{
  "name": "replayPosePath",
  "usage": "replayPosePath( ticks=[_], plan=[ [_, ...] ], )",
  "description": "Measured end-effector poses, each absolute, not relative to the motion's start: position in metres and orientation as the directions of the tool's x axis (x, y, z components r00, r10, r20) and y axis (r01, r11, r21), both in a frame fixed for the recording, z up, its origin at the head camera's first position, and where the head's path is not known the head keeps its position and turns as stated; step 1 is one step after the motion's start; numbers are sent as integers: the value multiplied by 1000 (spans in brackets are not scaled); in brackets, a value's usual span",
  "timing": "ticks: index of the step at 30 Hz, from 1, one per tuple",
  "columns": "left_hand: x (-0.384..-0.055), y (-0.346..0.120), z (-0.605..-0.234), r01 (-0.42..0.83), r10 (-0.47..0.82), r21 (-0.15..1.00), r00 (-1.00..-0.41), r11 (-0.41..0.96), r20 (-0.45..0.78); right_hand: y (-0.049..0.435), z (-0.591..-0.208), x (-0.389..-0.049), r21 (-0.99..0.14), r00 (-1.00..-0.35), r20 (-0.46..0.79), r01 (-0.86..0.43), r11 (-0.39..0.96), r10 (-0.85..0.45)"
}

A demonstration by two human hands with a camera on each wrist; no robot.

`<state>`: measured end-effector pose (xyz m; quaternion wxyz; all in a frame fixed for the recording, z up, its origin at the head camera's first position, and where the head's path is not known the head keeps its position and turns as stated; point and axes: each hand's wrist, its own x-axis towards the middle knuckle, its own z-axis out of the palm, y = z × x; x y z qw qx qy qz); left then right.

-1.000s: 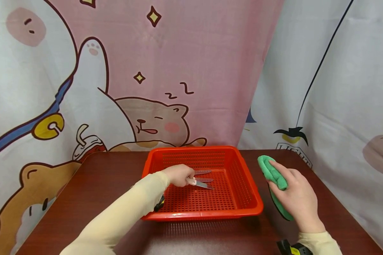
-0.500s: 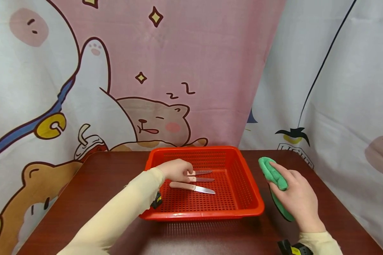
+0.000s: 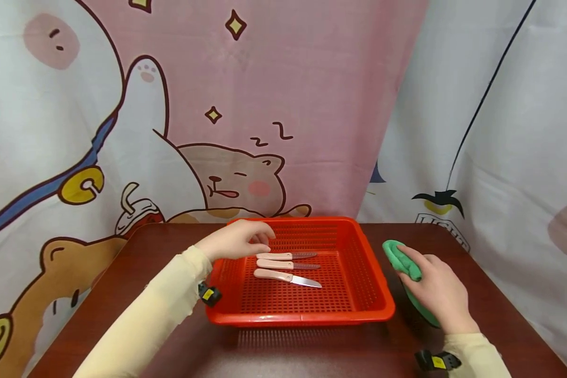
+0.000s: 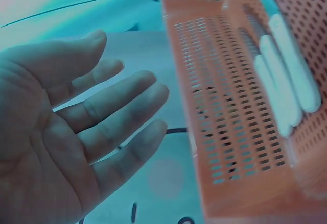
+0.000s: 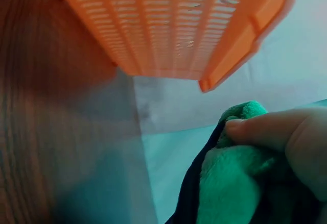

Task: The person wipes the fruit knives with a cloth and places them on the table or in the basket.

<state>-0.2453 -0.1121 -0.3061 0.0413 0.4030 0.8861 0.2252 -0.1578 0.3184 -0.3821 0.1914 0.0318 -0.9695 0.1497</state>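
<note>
Three knives with pale handles lie side by side in the red plastic basket [image 3: 302, 317]: a near knife [image 3: 274, 274] with a bright blade, a middle knife [image 3: 275, 264] and a far knife [image 3: 274, 256] with darker blades. Above the basket's left rim hovers my left hand [image 3: 236, 239], holding nothing; in the left wrist view its fingers [image 4: 122, 112] are spread and relaxed, apart from the knife handles [image 4: 294, 66]. To the right of the basket, my right hand [image 3: 437, 286] grips a folded green cloth [image 3: 401, 260], which shows fuzzy in the right wrist view with a dark edge.
The basket stands on a dark brown wooden table [image 3: 170, 294]. Behind it hangs a curtain [image 3: 321, 105] printed with cartoon animals. Each wrist wears a black strap device, such as the left wrist camera [image 3: 210, 294].
A second ago my left hand held the near knife by its handle. It has let go, leaving the knife in the basket, and risen up and left. My right hand keeps the cloth.
</note>
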Motion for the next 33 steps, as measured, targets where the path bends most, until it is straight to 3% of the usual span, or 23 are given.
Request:
replayPosePath(
  ticks=[10,19,26,33],
  plan=[
    [-234,-149,-295,652,653,490,-731,579,200,336,-402,-170,-216,-984,176,-40,976,-2],
    [-227,-183,-299,612,576,495,-779,617,245,347,-416,-173,-171,-997,-22,-75,982,-80],
    [-222,-216,-309,566,505,511,-820,646,270,349,-413,-172,-201,-991,-31,-119,972,-128],
    [-213,-240,-317,528,442,473,-849,705,289,347,-397,-165,-216,-982,111,-172,961,-151]
  ],
)
